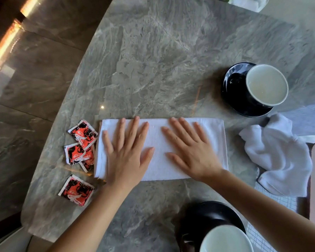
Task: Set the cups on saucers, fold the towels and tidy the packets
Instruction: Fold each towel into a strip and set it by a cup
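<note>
A folded white towel lies flat on the grey marble table. My left hand presses on its left half with fingers spread and straight. My right hand presses flat on its right half. A second white towel lies crumpled at the right. One cup stands on a black saucer at the far right. Another cup sits on a black saucer at the near edge. Several red and black packets lie scattered left of the folded towel, one packet nearer to me.
The table's curved left edge runs close to the packets, with glossy stone floor beyond it. A checked cloth lies under the crumpled towel at the right. A pale object sits at the far top edge.
</note>
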Motion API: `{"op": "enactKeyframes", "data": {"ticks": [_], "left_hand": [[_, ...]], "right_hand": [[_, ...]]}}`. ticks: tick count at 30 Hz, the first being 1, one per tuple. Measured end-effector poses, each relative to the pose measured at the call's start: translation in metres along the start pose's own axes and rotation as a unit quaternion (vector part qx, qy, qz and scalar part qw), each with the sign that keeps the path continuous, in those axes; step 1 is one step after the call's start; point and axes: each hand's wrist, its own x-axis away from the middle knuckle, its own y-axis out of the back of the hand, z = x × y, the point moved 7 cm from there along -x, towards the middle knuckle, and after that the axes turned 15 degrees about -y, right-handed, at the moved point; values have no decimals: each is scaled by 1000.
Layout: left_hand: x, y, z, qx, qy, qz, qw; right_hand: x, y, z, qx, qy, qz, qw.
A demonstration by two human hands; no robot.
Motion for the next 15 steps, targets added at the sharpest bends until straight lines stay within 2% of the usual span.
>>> {"op": "enactKeyframes", "data": {"ticks": [6,15], "left_hand": [[-2,-3,0,-7,4,7,1000],[-4,0,-4,-4,-5,-5,1000]], "right_hand": [[15,8,-60,-45,-76,-8,996],[15,14,-60,-64,-97,2,993]]}}
